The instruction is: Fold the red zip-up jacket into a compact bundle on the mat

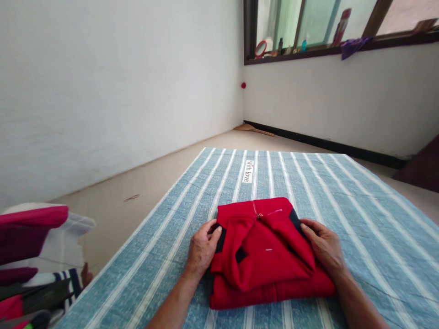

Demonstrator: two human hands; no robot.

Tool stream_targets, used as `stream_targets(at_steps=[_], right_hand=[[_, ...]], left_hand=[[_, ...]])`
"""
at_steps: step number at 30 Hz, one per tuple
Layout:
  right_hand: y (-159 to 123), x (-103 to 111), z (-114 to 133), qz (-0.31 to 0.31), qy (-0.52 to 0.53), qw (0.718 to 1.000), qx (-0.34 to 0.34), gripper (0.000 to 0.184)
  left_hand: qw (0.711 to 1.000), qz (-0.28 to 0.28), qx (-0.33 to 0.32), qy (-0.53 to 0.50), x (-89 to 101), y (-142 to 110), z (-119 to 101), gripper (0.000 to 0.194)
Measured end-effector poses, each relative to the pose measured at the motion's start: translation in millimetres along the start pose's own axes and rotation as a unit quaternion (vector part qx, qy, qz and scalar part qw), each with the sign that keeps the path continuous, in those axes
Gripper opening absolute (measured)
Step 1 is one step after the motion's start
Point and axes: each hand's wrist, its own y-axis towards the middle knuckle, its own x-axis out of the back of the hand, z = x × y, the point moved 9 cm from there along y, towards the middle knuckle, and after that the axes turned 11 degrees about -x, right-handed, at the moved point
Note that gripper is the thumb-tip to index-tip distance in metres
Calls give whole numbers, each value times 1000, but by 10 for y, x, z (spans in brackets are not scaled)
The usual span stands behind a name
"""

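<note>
A red zip-up jacket [264, 260] with dark navy side panels lies folded into a thick bundle on the striped blue-and-white cloth [171, 237]. Its collar and zip pull face up near the far edge. My left hand [203, 246] grips the left edge at a navy panel, thumb on top and the other fingers partly hidden. On the opposite side, my right hand [323, 246] pinches the right edge with its thumb and forefinger near the other navy panel. The undersides of both grips are hidden by the fabric.
A pile of clothes [30, 269] in pink, maroon and dark green is at the lower left, beside the cloth-covered surface. A short broom [254, 129] lies on the floor by the corner. Small bottles and a red-rimmed mirror [261, 48] stand on the windowsill.
</note>
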Motion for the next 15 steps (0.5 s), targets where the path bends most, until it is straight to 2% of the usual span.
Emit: stream_targets(at_steps=[15], right_hand=[[6,-8,-30,12,5,1000,-10,41]], left_hand=[[1000,-2,0,10,1,1,-18,41]])
